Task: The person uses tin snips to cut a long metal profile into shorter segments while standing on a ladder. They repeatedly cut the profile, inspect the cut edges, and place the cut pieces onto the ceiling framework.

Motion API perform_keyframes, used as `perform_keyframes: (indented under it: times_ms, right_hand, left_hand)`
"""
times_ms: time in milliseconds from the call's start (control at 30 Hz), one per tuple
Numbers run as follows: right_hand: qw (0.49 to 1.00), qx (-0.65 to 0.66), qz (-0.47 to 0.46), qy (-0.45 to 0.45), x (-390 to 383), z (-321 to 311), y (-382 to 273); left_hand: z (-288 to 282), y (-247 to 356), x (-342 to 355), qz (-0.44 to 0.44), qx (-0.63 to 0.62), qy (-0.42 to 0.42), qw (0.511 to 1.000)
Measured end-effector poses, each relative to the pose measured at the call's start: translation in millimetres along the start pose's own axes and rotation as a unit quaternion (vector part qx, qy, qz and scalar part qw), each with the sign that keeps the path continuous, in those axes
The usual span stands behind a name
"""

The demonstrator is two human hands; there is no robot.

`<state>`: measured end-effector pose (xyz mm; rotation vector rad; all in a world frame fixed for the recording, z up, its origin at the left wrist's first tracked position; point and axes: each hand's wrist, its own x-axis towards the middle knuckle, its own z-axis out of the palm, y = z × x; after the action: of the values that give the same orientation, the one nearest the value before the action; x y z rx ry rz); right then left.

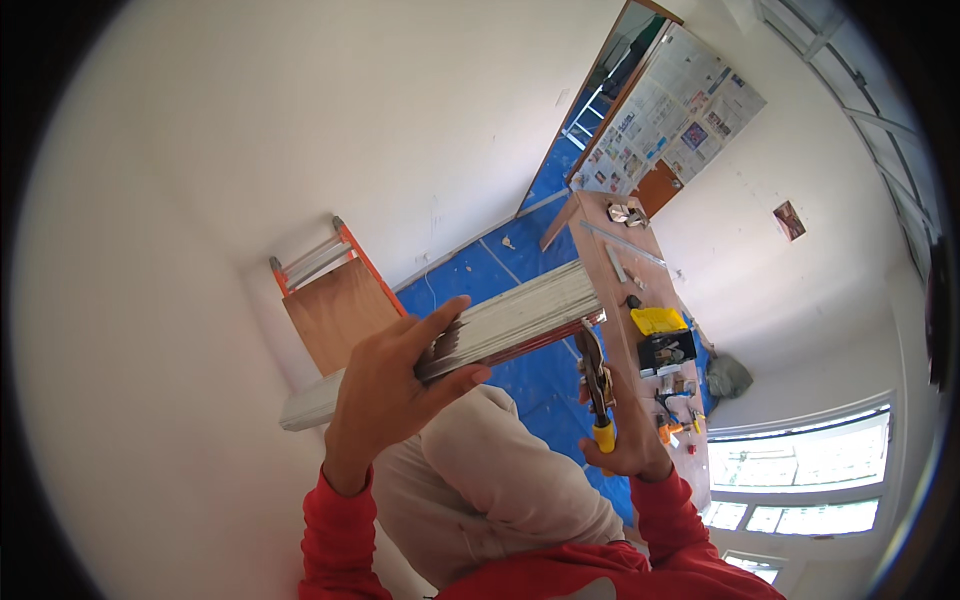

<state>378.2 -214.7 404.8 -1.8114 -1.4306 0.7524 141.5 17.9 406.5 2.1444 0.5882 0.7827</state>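
Note:
A long, pale, ridged bundle that looks like stacked slats (pixel 530 308) crosses in front of me, with dark reddish marks along its lower edge. My left hand (pixel 385 375) is closed round its middle, thumb below and fingers over the top. The bundle's other end reaches left past my wrist. In my right hand (pixel 637 425) is a pair of pliers (pixel 596 375) with a yellow grip, held upright. Its metal jaws are at the bundle's right end, by the lower corner. Whether they bite on it I cannot tell. My bent leg (pixel 500 460) is beneath.
A wooden workbench (pixel 590 235) on the right carries a black toolbox (pixel 665 350) with a yellow tray (pixel 658 320) and several hand tools. An orange ladder (pixel 365 262) with a wooden board (pixel 342 312) stands left. Blue sheeting (pixel 460 285) covers the floor; a grey bag (pixel 728 377) sits beyond the bench.

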Motion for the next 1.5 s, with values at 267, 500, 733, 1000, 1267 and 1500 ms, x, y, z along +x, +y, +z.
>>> perform_keyframes:
  times_ms: [267,500,733,1000,1267,1500]
  right_hand:
    - [1.0,-0.018,-0.016,-0.001,3.4,-0.2,9.4]
    - [0.999,-0.015,-0.03,0.007,1.2,3.8,18.9]
    - [1.0,-0.028,-0.013,0.002,1.9,2.2,13.3]
    - [1.0,-0.016,-0.016,-0.007,5.0,1.3,11.0]
    - [0.999,-0.027,0.012,-0.021,4.5,-1.4,8.9]
    - [0.999,-0.026,0.033,-0.027,-1.0,-1.1,13.9]
  left_hand:
    - [-2.7,0.0,4.3,0.004,0.01,-0.012,1.0]
    - [-1.9,-1.6,3.3,0.011,0.004,-0.018,1.0]
    - [-1.5,-2.1,3.7,-0.03,-0.021,-0.043,0.998]
    - [-3.2,-5.3,3.7,-0.041,-0.029,-0.06,0.997]
    - [-1.5,-6.4,3.7,-0.04,-0.026,-0.06,0.997]
    - [-0.4,-4.4,3.6,-0.053,-0.024,-0.065,0.996]
